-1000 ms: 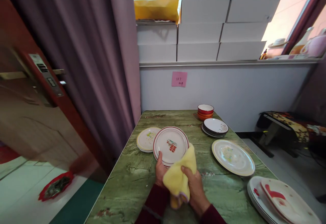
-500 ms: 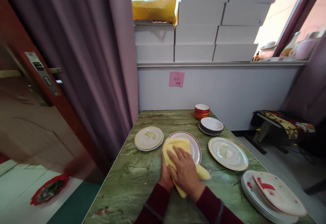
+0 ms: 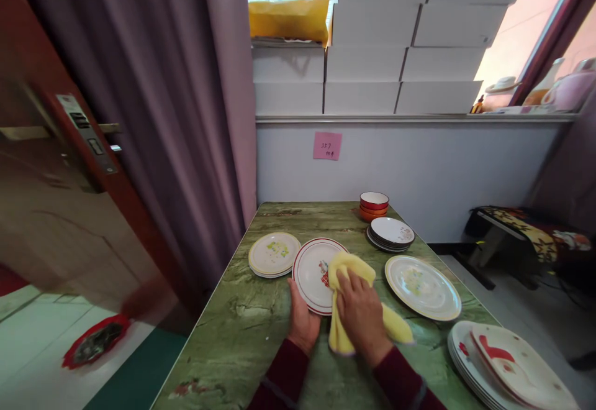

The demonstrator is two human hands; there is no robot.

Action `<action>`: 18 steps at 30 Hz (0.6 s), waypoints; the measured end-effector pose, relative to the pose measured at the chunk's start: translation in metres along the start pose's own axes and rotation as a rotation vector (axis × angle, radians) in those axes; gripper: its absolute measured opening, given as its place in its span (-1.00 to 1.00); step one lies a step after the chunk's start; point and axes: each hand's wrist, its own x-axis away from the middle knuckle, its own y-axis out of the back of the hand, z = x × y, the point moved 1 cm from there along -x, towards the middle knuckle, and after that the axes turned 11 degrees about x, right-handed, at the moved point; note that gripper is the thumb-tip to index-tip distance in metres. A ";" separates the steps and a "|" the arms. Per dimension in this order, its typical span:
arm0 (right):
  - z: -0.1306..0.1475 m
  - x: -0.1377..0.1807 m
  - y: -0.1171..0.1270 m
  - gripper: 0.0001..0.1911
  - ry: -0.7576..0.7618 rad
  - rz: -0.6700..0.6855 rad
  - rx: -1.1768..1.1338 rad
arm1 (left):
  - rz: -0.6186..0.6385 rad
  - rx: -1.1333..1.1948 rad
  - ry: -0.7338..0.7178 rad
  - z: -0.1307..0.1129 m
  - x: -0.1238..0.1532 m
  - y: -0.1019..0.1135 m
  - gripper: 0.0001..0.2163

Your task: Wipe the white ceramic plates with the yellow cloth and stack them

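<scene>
Well, on the left of the green desk sits a small plate with a yellow rim. Next to it the left hand grips the near edge of the red-rimmed plate, which lies on the desk in the middle; its fingers are closed on the rim, thumb on top. A yellow cloth covers the right part of that plate. The right hand rests on the cloth with fingers nearly flat, pressing down, not wrapped around it. I think the wiping is partway done. The plate's left part is bare, so reaching it calls for sliding the cloth left while the other hand holds the plate steady. Further right lies a big pale plate.
</scene>
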 end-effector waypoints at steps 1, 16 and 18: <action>0.010 0.012 0.001 -0.53 0.027 0.001 -0.036 | 0.006 0.005 0.036 0.000 0.002 0.000 -0.32; -0.018 -0.069 0.021 -0.54 0.021 -0.140 -0.306 | 0.050 -0.009 0.057 0.008 0.001 -0.010 -0.45; -0.032 -0.068 0.015 -0.49 -0.186 -0.113 -0.472 | 0.013 -0.014 0.057 0.007 0.001 -0.009 -0.50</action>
